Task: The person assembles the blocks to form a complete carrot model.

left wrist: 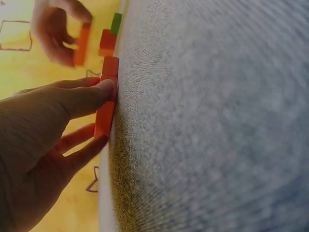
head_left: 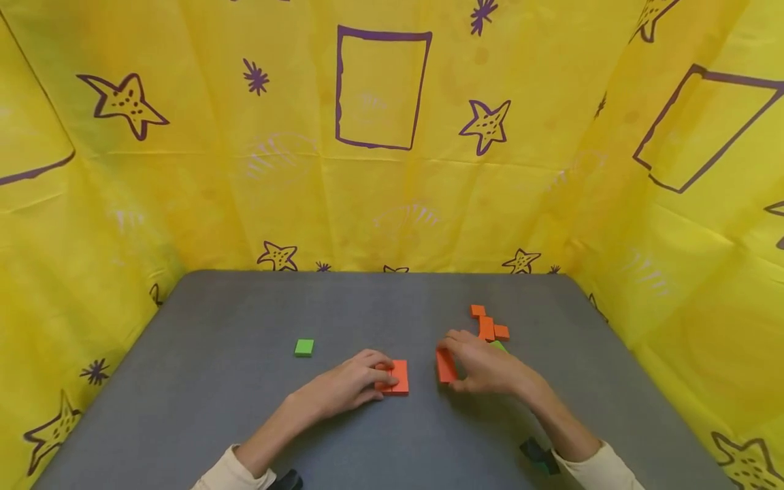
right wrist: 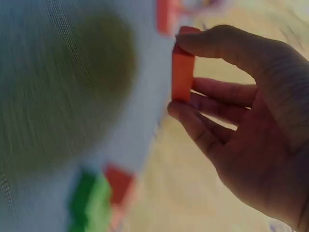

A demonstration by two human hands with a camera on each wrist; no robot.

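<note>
My left hand (head_left: 349, 382) holds a small group of flat orange blocks (head_left: 401, 378) on the grey table, its thumb and fingers against their sides. In the left wrist view these blocks (left wrist: 104, 121) lie in a row, touching one another. To their right, my right hand (head_left: 490, 364) pinches another orange block (head_left: 446, 366) between thumb and fingertips. That block (right wrist: 183, 75) is tilted up on its side in the right wrist view, apart from the others. Part of it is hidden behind the fingers.
Several smaller orange blocks (head_left: 486, 328) lie beyond the right hand, with a green block (head_left: 499, 346) partly hidden behind that hand. A lone green block (head_left: 304, 348) lies at the left. Yellow patterned cloth (head_left: 392, 204) surrounds the grey table (head_left: 245, 306) at the back and sides.
</note>
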